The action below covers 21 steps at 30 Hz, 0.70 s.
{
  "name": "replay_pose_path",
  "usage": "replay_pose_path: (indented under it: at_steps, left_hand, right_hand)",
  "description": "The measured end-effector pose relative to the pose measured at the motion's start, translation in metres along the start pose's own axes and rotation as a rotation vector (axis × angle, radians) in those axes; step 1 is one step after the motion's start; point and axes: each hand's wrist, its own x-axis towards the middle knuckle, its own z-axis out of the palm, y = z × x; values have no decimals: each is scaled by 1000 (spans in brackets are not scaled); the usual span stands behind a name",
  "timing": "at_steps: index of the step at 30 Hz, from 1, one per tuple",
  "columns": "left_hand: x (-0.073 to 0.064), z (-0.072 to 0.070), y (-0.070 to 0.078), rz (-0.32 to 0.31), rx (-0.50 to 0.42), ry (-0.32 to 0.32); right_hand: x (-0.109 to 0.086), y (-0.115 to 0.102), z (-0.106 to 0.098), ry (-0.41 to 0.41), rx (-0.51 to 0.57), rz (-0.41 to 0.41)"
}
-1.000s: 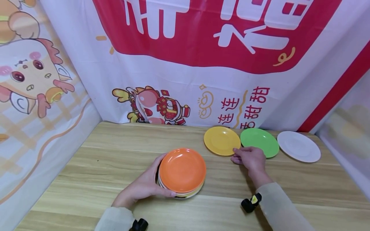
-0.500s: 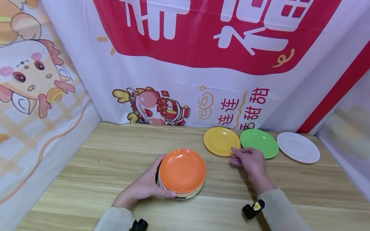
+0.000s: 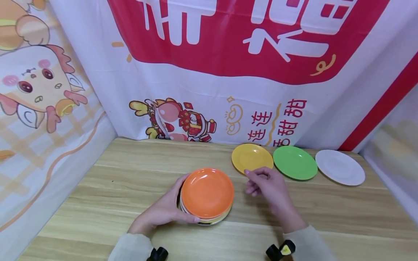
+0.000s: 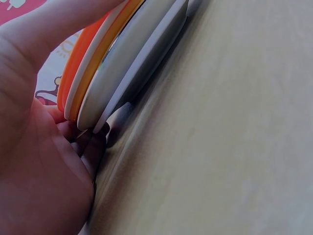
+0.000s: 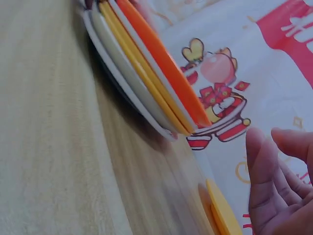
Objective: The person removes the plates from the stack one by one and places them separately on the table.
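plates point(image 4: 117, 68) under the orange plate point(image 3: 207, 193) have hidden tops.

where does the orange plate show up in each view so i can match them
Head: orange plate, lower middle, upper face showing.
Left wrist: orange plate, upper left, edge-on, partly behind the thumb.
Right wrist: orange plate, top middle, edge-on.
Shared landmark: wood-grain tabletop.
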Motion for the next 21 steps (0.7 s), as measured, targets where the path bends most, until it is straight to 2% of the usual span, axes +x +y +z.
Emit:
replay_pose_path:
  at_steps: [4, 12, 21]
  left_hand:
    - [0, 0, 0, 7, 0, -1]
    - [-2, 1, -2, -6, -14, -2]
    - [-2, 1, -1, -17, -13, 12]
  right_hand:
    - [-7, 0, 8, -55, -62, -35]
    - [-18, 3, 23, -118, -163, -44]
    - [-26, 7, 38, -117, -214, -68]
